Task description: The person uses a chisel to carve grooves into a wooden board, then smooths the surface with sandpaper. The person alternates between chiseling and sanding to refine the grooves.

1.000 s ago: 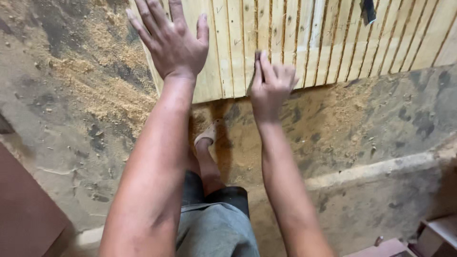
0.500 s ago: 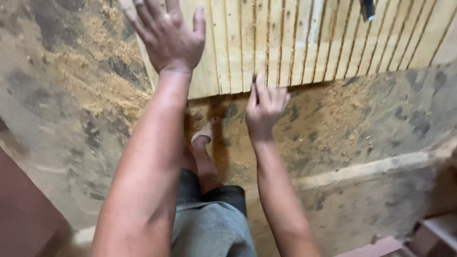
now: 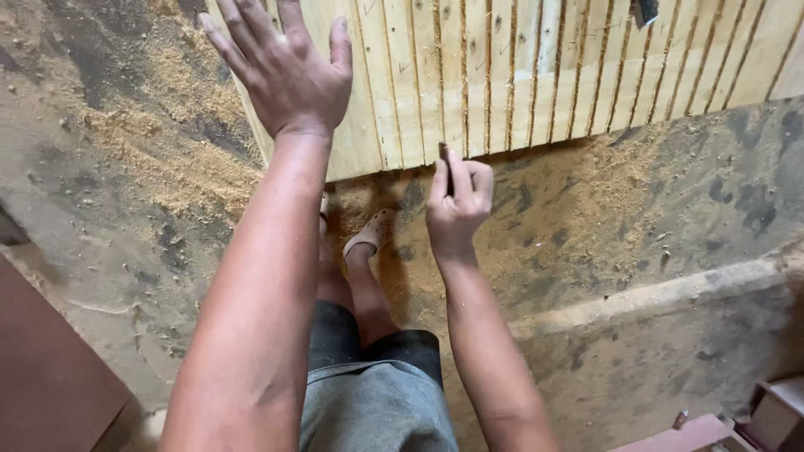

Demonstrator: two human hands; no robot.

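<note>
My left hand (image 3: 285, 71) is raised, open with fingers spread, over the near left corner of a pale wooden slat panel (image 3: 544, 75) lying on the floor. My right hand (image 3: 456, 205) is just short of the panel's near edge. Its fingers are curled around a small dark stick (image 3: 445, 163), perhaps a pencil, whose tip points up at the slats. My foot in a light sandal (image 3: 368, 234) stands on the floor between my arms, below the panel edge.
Sawdust (image 3: 159, 151) covers the dirty concrete floor. A low concrete ledge (image 3: 670, 293) runs across at the right. A reddish-brown board (image 3: 42, 377) sits at the lower left, small boxes (image 3: 779, 410) at the lower right, and a dark object (image 3: 645, 10) on the panel's top.
My right hand has drawn back off the panel's edge toward me, fingers now curled on the dark stick. My left hand stays raised and open, shifted slightly.
</note>
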